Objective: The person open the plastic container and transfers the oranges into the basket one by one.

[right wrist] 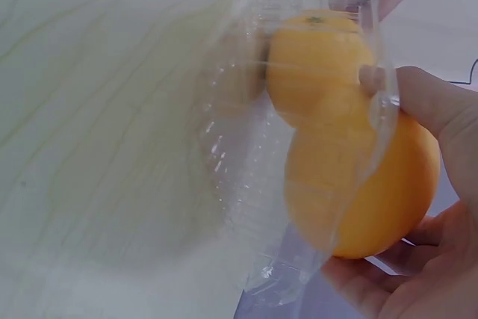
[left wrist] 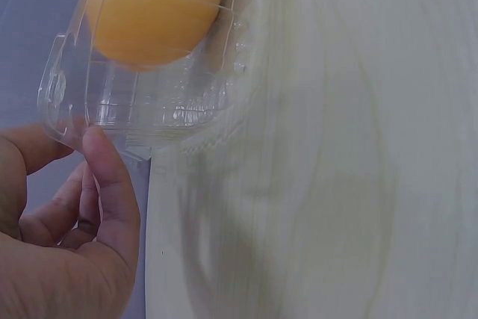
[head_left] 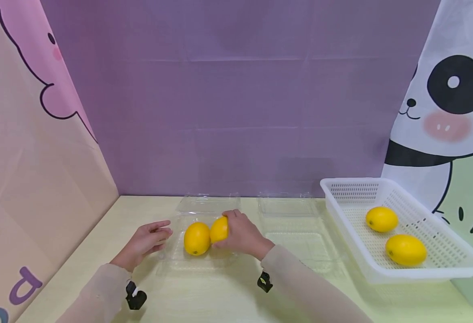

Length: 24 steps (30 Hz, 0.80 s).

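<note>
My right hand [head_left: 242,235] grips a yellow lemon [head_left: 219,229] over the right part of an open clear plastic clamshell container [head_left: 176,264]. Thumb and fingers lie around the fruit, and in the right wrist view this lemon [right wrist: 407,192] partly shows past the container's rim. Right beside it, another lemon [head_left: 197,238] rests in the container's left part. At the left rim is my left hand [head_left: 149,240]. In the left wrist view its thumb and forefinger pinch the container's clear edge [left wrist: 56,95], the other fingers loosely curled behind.
A second open clear clamshell container [head_left: 297,240] lies to the right. Farther right stands a white perforated basket [head_left: 351,242] holding two lemons, one lemon [head_left: 382,219] behind the other lemon [head_left: 406,250]. A purple backdrop [head_left: 236,98] closes off the table's far edge.
</note>
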Each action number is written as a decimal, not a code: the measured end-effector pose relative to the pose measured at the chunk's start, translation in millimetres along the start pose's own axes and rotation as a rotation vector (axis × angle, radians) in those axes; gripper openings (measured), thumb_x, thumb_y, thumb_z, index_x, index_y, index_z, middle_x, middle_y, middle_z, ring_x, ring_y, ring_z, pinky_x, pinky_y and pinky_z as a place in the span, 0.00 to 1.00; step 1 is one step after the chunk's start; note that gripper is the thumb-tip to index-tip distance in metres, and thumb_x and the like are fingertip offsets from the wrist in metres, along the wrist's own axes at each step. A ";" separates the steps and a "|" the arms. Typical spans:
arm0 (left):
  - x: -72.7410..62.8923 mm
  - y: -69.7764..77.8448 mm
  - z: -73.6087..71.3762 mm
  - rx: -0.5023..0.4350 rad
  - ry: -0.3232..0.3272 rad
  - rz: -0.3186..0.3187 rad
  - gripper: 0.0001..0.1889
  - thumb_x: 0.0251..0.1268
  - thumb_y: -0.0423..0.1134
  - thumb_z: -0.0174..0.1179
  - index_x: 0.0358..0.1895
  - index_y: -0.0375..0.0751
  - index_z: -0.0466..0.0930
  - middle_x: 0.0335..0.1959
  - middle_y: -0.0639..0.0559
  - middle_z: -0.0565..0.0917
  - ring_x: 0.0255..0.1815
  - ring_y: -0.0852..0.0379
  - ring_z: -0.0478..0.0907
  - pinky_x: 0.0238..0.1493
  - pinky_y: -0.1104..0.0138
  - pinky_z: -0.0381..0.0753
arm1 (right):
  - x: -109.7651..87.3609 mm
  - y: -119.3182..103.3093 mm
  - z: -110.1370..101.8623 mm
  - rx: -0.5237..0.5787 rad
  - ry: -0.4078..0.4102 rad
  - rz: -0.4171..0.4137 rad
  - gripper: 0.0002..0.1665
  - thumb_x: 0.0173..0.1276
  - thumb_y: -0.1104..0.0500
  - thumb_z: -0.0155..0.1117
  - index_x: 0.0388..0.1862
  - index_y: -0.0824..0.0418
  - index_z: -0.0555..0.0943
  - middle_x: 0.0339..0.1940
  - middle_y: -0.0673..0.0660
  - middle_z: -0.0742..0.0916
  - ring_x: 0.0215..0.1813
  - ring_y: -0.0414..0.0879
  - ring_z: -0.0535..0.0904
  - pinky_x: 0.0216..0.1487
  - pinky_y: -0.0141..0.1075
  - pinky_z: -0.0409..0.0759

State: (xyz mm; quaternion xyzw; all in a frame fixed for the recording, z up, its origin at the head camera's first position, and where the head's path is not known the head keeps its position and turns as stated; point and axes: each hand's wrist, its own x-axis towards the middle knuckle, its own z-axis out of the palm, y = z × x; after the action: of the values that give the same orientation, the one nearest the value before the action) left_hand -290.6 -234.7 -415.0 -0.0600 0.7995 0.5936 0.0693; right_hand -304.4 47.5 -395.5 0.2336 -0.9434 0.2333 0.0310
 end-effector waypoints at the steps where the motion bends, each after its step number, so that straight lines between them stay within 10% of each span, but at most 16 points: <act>1: 0.1 0.0 0.1 0.001 0.001 0.000 0.30 0.75 0.38 0.58 0.74 0.31 0.62 0.60 0.38 0.77 0.55 0.44 0.75 0.49 0.65 0.83 | -0.4 0.1 -0.8 0.005 0.007 -0.001 0.51 0.52 0.41 0.80 0.68 0.65 0.71 0.61 0.60 0.78 0.55 0.52 0.75 0.54 0.42 0.80; 24: 1.2 -1.4 -0.6 -0.006 -0.003 0.008 0.30 0.74 0.38 0.58 0.74 0.31 0.62 0.59 0.39 0.78 0.54 0.46 0.77 0.46 0.67 0.82 | -19.0 10.2 -25.9 0.144 0.096 -0.055 0.52 0.53 0.45 0.81 0.70 0.66 0.68 0.61 0.61 0.76 0.54 0.53 0.76 0.55 0.45 0.80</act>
State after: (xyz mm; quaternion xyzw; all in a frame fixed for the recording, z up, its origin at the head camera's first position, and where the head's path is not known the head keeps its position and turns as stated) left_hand -291.5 -235.7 -416.4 -0.0559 0.7978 0.5964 0.0679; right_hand -293.5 75.4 -380.1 0.2497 -0.9149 0.3104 0.0656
